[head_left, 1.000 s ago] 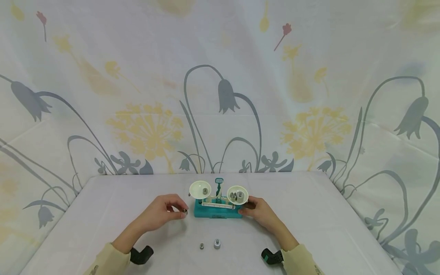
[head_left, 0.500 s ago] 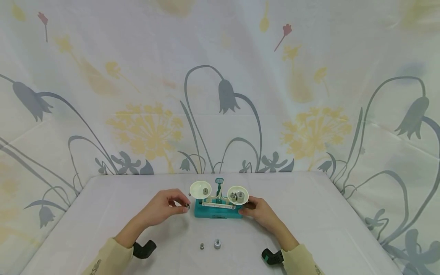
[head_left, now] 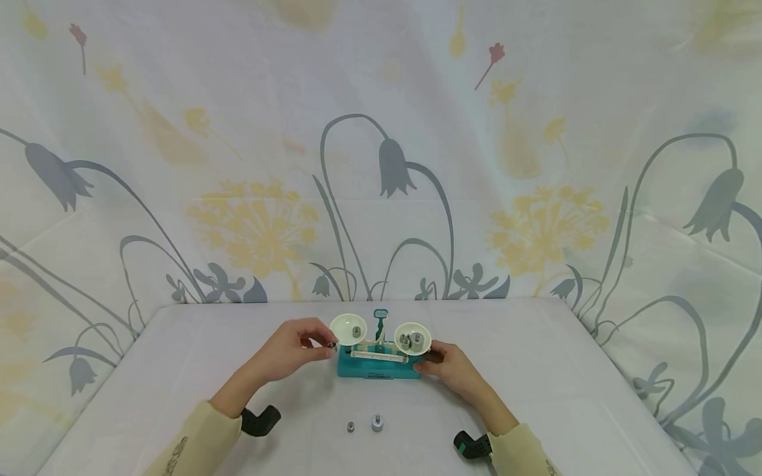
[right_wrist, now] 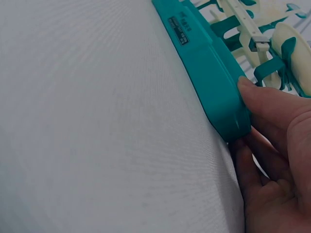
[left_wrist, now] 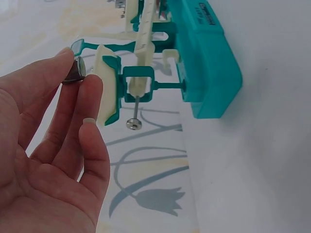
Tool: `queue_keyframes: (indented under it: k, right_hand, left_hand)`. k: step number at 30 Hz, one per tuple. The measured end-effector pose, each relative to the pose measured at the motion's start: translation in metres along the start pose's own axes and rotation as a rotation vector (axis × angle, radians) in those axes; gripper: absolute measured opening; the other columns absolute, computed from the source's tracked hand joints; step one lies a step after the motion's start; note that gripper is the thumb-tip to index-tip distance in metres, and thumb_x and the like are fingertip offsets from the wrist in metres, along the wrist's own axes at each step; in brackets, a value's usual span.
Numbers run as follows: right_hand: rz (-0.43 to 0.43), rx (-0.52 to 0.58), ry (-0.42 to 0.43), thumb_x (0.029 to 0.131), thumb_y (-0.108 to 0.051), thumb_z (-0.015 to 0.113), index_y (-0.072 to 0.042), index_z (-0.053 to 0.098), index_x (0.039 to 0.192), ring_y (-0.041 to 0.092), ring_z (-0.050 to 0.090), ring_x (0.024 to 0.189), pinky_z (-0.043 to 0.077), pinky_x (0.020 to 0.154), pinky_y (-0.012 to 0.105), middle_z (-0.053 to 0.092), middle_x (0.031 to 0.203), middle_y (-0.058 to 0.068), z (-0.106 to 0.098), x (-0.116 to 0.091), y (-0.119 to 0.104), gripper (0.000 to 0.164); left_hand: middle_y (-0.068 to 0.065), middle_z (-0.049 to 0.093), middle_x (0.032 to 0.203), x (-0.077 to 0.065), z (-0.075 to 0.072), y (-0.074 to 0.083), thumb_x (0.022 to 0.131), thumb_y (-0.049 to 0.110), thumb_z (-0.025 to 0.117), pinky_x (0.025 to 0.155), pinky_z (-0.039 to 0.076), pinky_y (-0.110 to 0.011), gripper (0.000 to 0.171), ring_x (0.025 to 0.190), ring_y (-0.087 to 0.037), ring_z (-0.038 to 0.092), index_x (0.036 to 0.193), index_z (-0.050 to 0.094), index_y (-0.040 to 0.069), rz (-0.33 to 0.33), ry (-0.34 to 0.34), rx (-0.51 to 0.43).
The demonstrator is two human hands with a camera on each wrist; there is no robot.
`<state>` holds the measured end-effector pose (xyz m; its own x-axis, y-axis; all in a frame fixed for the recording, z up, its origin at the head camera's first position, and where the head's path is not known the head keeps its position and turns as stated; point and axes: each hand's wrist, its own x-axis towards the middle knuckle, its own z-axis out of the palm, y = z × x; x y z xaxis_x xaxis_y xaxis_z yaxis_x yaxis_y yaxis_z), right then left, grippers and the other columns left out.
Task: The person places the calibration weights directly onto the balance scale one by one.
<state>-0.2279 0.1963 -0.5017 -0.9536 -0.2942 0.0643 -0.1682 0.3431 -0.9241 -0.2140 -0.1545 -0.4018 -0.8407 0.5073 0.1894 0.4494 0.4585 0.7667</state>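
A balance scale with a teal base stands on the table, carrying two cream pans. One metal weight sits in the left pan; several weights sit in the right pan. My left hand pinches a small metal weight between thumb and fingertips, just beside the left pan's outer edge. At the base's right end, my right hand grips the teal body, the thumb on its near side in the right wrist view and the other fingers partly hidden behind it.
Two more weights, a small one and a larger one, stand on the white table in front of the scale. A patterned cloth hangs behind the table. Black wrist devices are on both forearms.
My left hand has moved right and away from me with the pinched weight, up to the left pan. The right hand stays at the base.
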Motion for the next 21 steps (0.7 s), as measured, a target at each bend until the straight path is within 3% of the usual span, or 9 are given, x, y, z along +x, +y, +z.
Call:
queue_keyframes:
  k: [9, 17, 21]
  right_hand:
    - [0.000, 0.005, 0.006, 0.085, -0.015, 0.079, 0.004, 0.059, 0.133, 0.030, 0.061, 0.117, 0.049, 0.096, 0.042, 0.065, 0.126, 0.015, 0.001, -0.001, -0.001, 0.055]
    - [0.000, -0.020, 0.023, 0.086, -0.008, 0.076, 0.009, 0.056, 0.133, 0.037, 0.059, 0.119, 0.046, 0.098, 0.050, 0.063, 0.127, 0.021, 0.002, 0.000, -0.002, 0.054]
    - [-0.001, -0.024, 0.017, 0.086, -0.011, 0.078, 0.006, 0.058, 0.132, 0.033, 0.060, 0.118, 0.048, 0.098, 0.044, 0.064, 0.126, 0.017, 0.002, -0.001, -0.002, 0.053]
  left_hand:
    - [0.006, 0.067, 0.098, 0.016, -0.003, 0.011, 0.090, 0.017, 0.075, 0.080, 0.051, -0.033, 0.014, 0.093, -0.017, 0.062, 0.104, 0.073, 0.013, 0.009, 0.007, 0.011]
    - [0.003, 0.068, 0.100, 0.027, -0.002, 0.013, 0.090, 0.018, 0.075, 0.080, 0.050, -0.033, 0.016, 0.093, -0.017, 0.062, 0.104, 0.073, 0.010, 0.017, 0.005, 0.006]
    - [0.002, 0.069, 0.100, 0.030, -0.002, 0.010, 0.090, 0.018, 0.075, 0.080, 0.050, -0.034, 0.015, 0.093, -0.017, 0.062, 0.103, 0.073, 0.011, 0.020, 0.006, 0.002]
